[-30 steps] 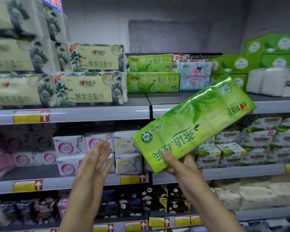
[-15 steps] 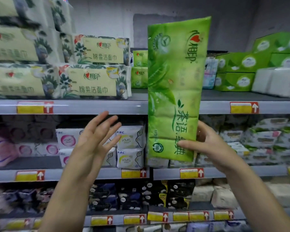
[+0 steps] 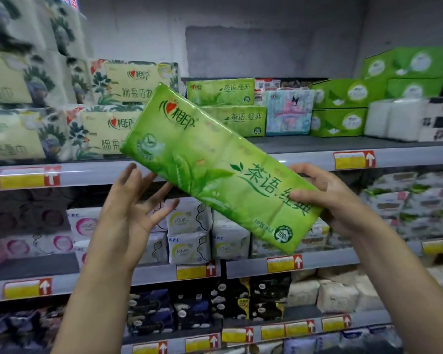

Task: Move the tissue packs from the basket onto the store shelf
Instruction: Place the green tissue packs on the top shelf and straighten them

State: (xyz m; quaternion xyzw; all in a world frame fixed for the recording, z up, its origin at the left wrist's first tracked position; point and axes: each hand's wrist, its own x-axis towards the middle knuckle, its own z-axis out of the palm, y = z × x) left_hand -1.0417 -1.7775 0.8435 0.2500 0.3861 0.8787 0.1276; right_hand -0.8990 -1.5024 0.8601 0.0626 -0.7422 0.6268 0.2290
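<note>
Between your two hands, level with the edge of the top shelf (image 3: 304,155), you held the green tissue pack (image 3: 215,169) in the air, clear of every shelf. It lay tilted, left end high and right end low, with the printed face toward you.

Your right hand (image 3: 335,203) gripped the low right end. The thumb (image 3: 301,194) lay across the front and the fingers (image 3: 302,169) curled over the upper edge to the back. A grip at one end alone carried the whole of a long, soft pack, so the free end would probably sag or swing.

Your left hand (image 3: 133,205) was raised beside the high end, palm turned to the pack, fingers straight and spread, holding nothing. Its fingertips (image 3: 151,178) reached the pack's lower edge; whether they touched it could not be told. By this posture the hand stood ready to take the free end so that you could level the pack.

Behind the pack, two matching green packs (image 3: 223,92) lay stacked flat on the top shelf, labels outward, with bare shelf in front of them. That stack was the likely destination, which would account for the height of the hold. Floral packs (image 3: 128,90) stood to its left and a pale blue pack (image 3: 288,112) to its right. The basket was not in view.
</note>
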